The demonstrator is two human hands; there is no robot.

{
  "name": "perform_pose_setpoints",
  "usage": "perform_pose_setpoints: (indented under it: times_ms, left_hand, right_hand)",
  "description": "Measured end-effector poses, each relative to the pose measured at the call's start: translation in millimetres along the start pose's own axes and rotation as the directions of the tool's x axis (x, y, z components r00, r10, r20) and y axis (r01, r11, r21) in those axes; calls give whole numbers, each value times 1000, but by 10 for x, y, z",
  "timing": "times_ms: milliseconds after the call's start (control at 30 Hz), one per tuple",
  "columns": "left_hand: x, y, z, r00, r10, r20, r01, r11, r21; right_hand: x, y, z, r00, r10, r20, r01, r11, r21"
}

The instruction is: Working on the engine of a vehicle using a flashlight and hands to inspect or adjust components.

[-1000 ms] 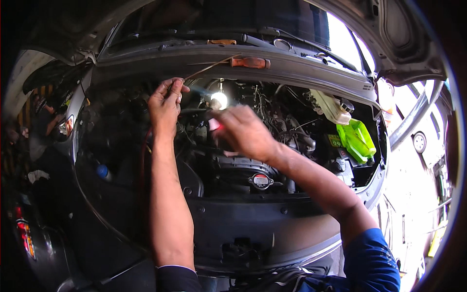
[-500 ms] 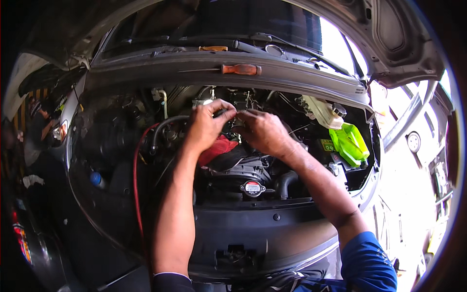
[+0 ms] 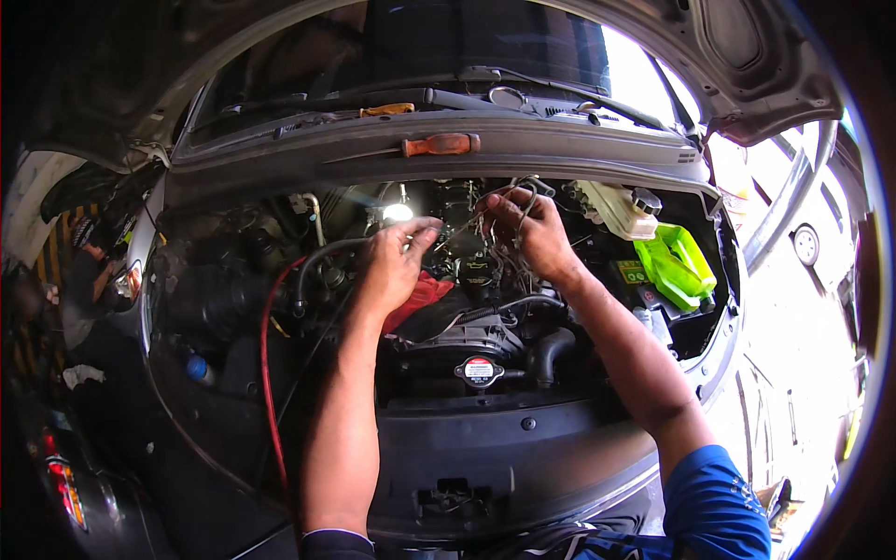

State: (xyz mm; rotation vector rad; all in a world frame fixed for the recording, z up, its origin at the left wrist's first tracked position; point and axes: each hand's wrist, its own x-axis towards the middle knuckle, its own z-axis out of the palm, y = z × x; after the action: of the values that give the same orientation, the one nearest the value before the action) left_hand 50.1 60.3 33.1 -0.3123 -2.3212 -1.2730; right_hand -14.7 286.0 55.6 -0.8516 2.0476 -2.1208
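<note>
My left hand (image 3: 394, 266) is over the engine (image 3: 481, 327), thumb and fingertips pinched together; whatever they may hold is too small to make out. To its right, my right hand (image 3: 541, 238) is closed, fingers curled beside thin grey curved pieces (image 3: 534, 187) at the back of the engine. Whether it grips one of these is unclear. A red cloth (image 3: 422, 297) lies on the engine just under my left hand. Between the hands a black oil filler cap (image 3: 478, 271) shows. A small bright lamp (image 3: 399, 211) shines behind my left hand.
An orange-handled screwdriver (image 3: 441, 145) lies on the cowl below the windscreen, with a yellow-handled tool (image 3: 386, 109) behind it. A lime-green container (image 3: 677, 266) rests at the right by the fluid reservoir (image 3: 616, 213). A red hose (image 3: 268, 373) runs down the left. Another person (image 3: 89, 271) is at far left.
My hands, formerly fingertip to fingertip, have parted. The right has moved right and up toward the thin curved pieces; the left stays over the engine. The view has shifted slightly.
</note>
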Motion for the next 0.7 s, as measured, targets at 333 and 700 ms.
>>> perform_pose_setpoints:
  times_ms: [333, 700]
  left_hand:
    - [-54, -43, -108, 996, -82, 46, 70, 972, 226]
    - [-105, -177, -93, 995, 94, -16, -75, 879, 471]
  right_hand:
    - [34, -105, -382, 958, -49, 282, 55, 998, -14]
    - [71, -142, -465, 950, 258, 174, -241, 964, -113]
